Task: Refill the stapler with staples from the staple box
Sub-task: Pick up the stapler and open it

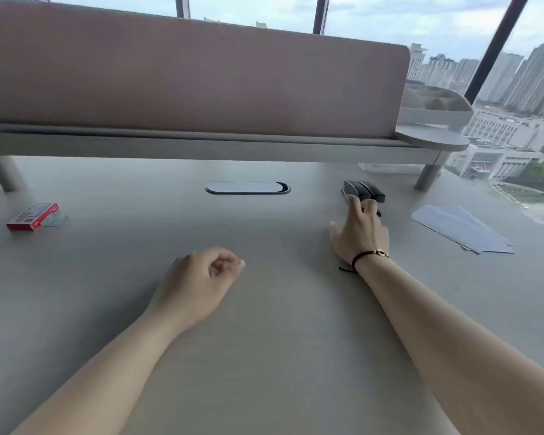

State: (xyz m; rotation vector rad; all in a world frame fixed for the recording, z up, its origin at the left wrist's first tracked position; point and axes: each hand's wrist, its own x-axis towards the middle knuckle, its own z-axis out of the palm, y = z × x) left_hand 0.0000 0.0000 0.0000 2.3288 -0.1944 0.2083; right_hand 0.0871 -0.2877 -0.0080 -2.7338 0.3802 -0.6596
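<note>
Staple box (33, 216), red, is located at the far left of the tabletop (264, 324), lying flat with its long axis running from near-left to far-right; a strip of staples (56, 220) is seen just beside its right end. Left hand (198, 282) is rested near the centre of the tabletop, its fingers (223, 265) curled loosely inward and holding nothing. An oval cable port (247, 187) is set into the tabletop beyond it. Right hand (360, 233), with a dark cord bracelet (363, 257) at the wrist, is extended forward with fingers spread, the fingertips touching the near side of the black stapler (363, 190); no closed grip is formed. Stapler long axis runs left to right, slightly angled toward the viewer at the right end. Sheets of paper (462, 229) lie well apart, at the far right.
</note>
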